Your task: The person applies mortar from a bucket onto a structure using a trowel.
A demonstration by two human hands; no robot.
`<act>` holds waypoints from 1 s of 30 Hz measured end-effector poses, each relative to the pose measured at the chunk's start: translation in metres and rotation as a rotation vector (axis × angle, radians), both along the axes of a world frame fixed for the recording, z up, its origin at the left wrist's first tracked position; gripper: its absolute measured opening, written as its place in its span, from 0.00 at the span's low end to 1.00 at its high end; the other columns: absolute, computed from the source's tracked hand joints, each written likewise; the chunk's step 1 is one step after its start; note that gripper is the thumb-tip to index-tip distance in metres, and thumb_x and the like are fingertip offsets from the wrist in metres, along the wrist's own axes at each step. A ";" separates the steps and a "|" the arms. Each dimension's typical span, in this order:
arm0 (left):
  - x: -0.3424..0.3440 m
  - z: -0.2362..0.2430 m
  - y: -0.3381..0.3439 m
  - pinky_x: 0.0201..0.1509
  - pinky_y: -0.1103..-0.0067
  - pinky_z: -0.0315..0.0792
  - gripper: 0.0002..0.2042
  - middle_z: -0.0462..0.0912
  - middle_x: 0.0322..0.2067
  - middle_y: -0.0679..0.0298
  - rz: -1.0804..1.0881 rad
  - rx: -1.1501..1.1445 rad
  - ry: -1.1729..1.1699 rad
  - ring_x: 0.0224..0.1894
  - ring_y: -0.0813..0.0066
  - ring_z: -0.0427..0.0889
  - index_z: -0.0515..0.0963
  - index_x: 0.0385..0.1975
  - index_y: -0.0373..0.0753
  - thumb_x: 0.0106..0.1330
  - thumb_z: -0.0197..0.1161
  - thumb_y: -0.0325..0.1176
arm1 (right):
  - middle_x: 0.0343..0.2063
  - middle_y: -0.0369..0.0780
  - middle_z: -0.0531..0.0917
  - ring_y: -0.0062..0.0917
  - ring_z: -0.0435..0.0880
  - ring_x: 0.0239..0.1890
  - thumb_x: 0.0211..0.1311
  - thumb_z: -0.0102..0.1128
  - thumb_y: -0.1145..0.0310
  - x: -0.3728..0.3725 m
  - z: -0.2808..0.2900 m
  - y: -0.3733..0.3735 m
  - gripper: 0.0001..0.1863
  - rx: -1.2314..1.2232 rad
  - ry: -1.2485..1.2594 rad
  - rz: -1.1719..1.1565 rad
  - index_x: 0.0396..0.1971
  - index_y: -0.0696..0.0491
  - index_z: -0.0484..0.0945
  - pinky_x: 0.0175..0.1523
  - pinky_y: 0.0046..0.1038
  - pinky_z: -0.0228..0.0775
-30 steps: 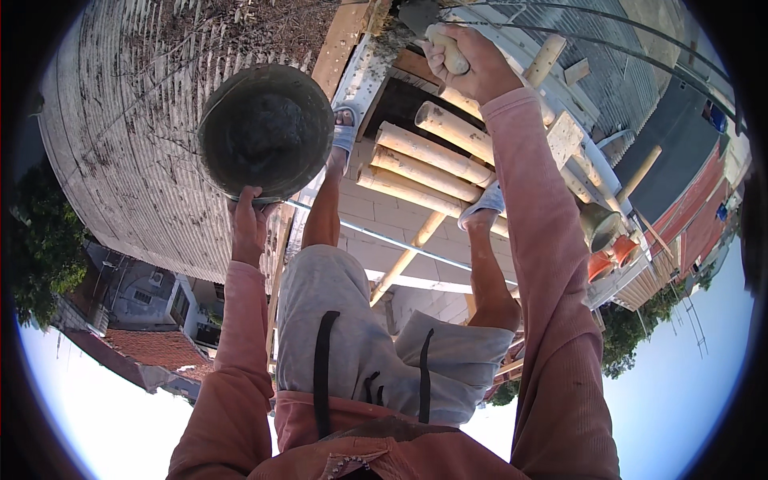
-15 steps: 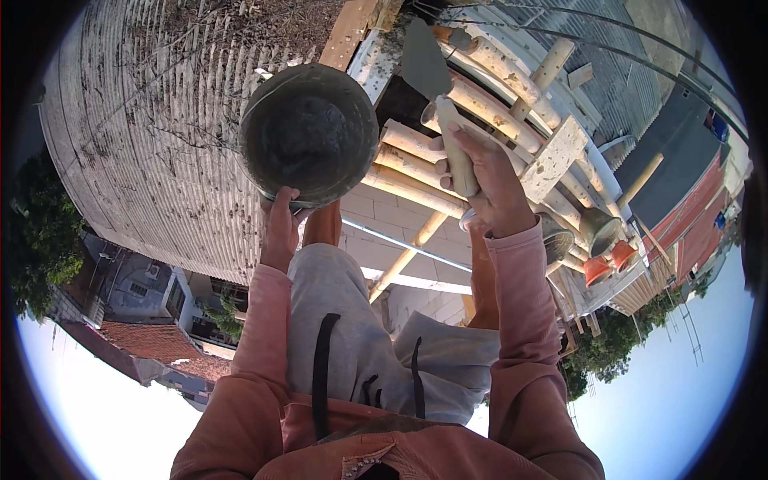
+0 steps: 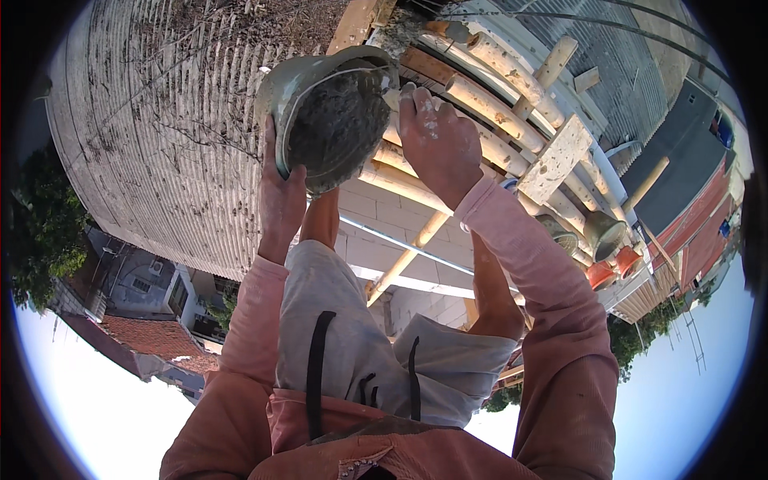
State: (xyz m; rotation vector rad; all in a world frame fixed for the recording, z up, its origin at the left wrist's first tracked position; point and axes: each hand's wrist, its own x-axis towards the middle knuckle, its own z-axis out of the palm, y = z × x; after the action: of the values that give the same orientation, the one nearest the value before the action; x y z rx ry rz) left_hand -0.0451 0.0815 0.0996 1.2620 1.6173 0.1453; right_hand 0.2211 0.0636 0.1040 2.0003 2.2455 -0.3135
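Note:
My left hand (image 3: 282,200) grips the rim of a round grey-green bowl (image 3: 298,88), tipped on its side so that the grey mortar (image 3: 336,124) inside it shows. My right hand (image 3: 436,144) is closed around a pale trowel handle (image 3: 394,98) at the bowl's right rim. The trowel's blade reaches into the bowl and is mostly hidden. Both sleeves are pink. My legs in grey shorts (image 3: 352,344) stand below the hands.
Rough wooden poles (image 3: 496,152) and a plank (image 3: 556,156) form a scaffold over a white block wall (image 3: 400,248). A corrugated roof (image 3: 152,160) lies at the left. A grey pot (image 3: 604,232) and orange buckets (image 3: 608,272) stand at the right, with house roofs far below.
The bowl has moved right and tipped toward my right hand. My right hand came down from the poles with the trowel to the bowl's rim.

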 end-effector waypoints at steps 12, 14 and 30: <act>0.010 0.042 0.038 0.63 0.69 0.75 0.39 0.69 0.70 0.46 0.016 0.120 -0.115 0.63 0.58 0.78 0.53 0.79 0.47 0.64 0.48 0.19 | 0.42 0.48 0.88 0.45 0.88 0.41 0.72 0.55 0.46 0.056 -0.034 0.011 0.27 -0.433 0.381 0.095 0.53 0.56 0.82 0.50 0.42 0.80; 0.011 0.047 0.043 0.66 0.68 0.73 0.40 0.68 0.70 0.47 0.046 -0.043 -0.156 0.65 0.58 0.76 0.53 0.80 0.46 0.63 0.48 0.18 | 0.45 0.49 0.88 0.46 0.87 0.44 0.72 0.54 0.45 0.061 -0.048 -0.002 0.28 -0.418 0.466 0.102 0.54 0.56 0.82 0.54 0.43 0.79; 0.012 -0.006 0.025 0.53 0.65 0.84 0.20 0.80 0.49 0.59 0.509 -0.343 -0.396 0.51 0.66 0.84 0.71 0.57 0.35 0.65 0.61 0.29 | 0.26 0.34 0.85 0.14 0.78 0.25 0.69 0.68 0.51 0.035 -0.044 -0.076 0.25 -0.578 1.069 -0.631 0.55 0.55 0.84 0.33 0.21 0.71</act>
State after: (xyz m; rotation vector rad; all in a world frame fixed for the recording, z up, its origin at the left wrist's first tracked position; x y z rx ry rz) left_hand -0.0334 0.1064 0.0941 0.5038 1.5015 0.3895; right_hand 0.2557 -0.0119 0.0597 2.3436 1.3591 -2.2031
